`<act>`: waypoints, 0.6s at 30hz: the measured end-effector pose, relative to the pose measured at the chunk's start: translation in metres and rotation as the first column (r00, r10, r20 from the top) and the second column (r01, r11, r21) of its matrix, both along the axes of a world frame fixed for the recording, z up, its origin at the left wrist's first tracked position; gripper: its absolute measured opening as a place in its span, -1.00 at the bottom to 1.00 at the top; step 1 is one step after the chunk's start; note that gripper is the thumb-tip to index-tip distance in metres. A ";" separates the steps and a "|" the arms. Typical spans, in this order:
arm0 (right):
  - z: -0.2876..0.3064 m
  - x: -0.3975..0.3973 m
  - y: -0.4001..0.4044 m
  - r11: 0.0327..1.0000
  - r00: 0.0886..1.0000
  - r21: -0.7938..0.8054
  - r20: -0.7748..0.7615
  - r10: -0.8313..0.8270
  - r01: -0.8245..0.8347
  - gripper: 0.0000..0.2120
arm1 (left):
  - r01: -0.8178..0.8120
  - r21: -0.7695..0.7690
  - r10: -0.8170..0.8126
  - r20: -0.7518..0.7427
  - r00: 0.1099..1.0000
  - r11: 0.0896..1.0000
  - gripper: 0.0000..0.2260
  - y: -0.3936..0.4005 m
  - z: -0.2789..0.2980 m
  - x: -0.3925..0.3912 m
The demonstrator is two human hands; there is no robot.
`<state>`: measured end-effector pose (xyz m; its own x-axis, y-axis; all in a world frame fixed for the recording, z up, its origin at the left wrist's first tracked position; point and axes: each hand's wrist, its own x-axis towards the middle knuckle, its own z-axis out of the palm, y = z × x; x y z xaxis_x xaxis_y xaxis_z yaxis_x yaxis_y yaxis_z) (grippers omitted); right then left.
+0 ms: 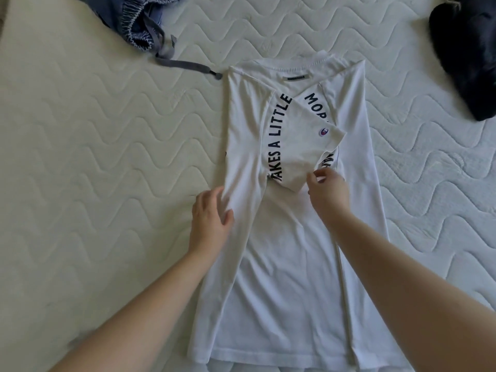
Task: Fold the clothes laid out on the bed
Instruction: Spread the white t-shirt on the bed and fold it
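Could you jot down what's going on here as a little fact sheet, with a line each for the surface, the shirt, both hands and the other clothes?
surface: quilted white mattress
garment being folded: white T-shirt, both sides folded inward, sleeves overlapping at the centre
left hand: grips the shirt's left folded edge
right hand: pinches the sleeve tip
other clothes: blue drawstring garment top left; dark garment top right

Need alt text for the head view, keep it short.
Two bare hands fold a white T-shirt with black lettering on a quilted mattress: the left hand grips the folded-in left side, the right hand pinches a sleeve at the middle. Blue shorts lie top left, a dark garment top right.
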<state>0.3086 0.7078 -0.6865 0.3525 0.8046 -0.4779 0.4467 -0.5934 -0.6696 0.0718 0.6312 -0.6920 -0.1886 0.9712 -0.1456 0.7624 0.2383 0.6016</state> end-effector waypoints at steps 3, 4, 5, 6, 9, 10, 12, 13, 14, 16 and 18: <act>-0.003 -0.026 -0.027 0.994 0.974 -0.111 -0.224 -0.041 0.016 -0.81 | -0.147 -0.142 0.158 0.067 0.985 0.979 -0.61 -0.026 -0.003 -0.008; -0.004 -0.038 -0.036 0.988 0.959 -0.148 -0.271 -0.079 0.040 -0.78 | -0.159 -0.209 0.177 0.072 0.982 0.965 -0.66 -0.033 -0.004 -0.012; -0.005 -0.049 -0.043 0.979 0.941 -0.176 -0.303 -0.151 0.101 -0.73 | -0.147 -0.278 0.173 0.070 0.982 0.949 -0.73 -0.039 -0.005 -0.014; -0.007 -0.059 -0.048 0.961 0.913 -0.199 -0.322 -0.251 0.194 -0.68 | -0.120 -0.345 0.153 0.072 0.986 0.931 -0.78 -0.045 -0.006 -0.017; -0.007 -0.088 -0.060 0.900 0.823 -0.228 -0.367 -0.434 0.372 -0.62 | -0.031 -0.449 0.099 0.128 0.987 0.893 -0.77 -0.064 -0.008 -0.024; -0.007 -0.097 -0.065 0.914 0.837 -0.233 -0.374 -0.399 0.332 -0.65 | -0.012 -0.459 0.092 0.153 0.984 0.888 -0.76 -0.070 -0.009 -0.027; -0.006 -0.113 -0.075 0.957 0.886 -0.237 -0.388 -0.252 0.168 -0.69 | 0.032 -0.471 0.051 0.162 0.985 0.881 -0.74 -0.082 -0.011 -0.031; -0.005 -0.120 -0.080 0.963 0.887 -0.241 -0.411 -0.213 0.119 -0.71 | 0.053 -0.480 0.029 0.162 0.986 0.876 -0.73 -0.088 -0.011 -0.033; -0.003 -0.125 -0.084 0.964 0.871 -0.252 -0.451 -0.195 0.085 -0.74 | 0.067 -0.489 0.021 0.172 0.985 0.870 -0.71 -0.095 -0.012 -0.035; 0.000 -0.130 -0.092 0.956 0.836 -0.292 -0.522 -0.168 0.010 -0.77 | 0.075 -0.513 0.038 0.208 0.977 0.855 -0.65 -0.110 -0.011 -0.037; 0.004 -0.131 -0.104 0.936 0.836 -0.338 -0.537 -0.111 -0.093 -0.76 | 0.079 -0.528 0.046 0.219 0.975 0.846 -0.62 -0.126 -0.007 -0.039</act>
<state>0.1773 0.6042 -0.6821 -0.0379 0.5553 -0.8308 0.0669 -0.8281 -0.5565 0.0331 0.5053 -0.6985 -0.0770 0.7355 -0.6732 0.6360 0.5562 0.5349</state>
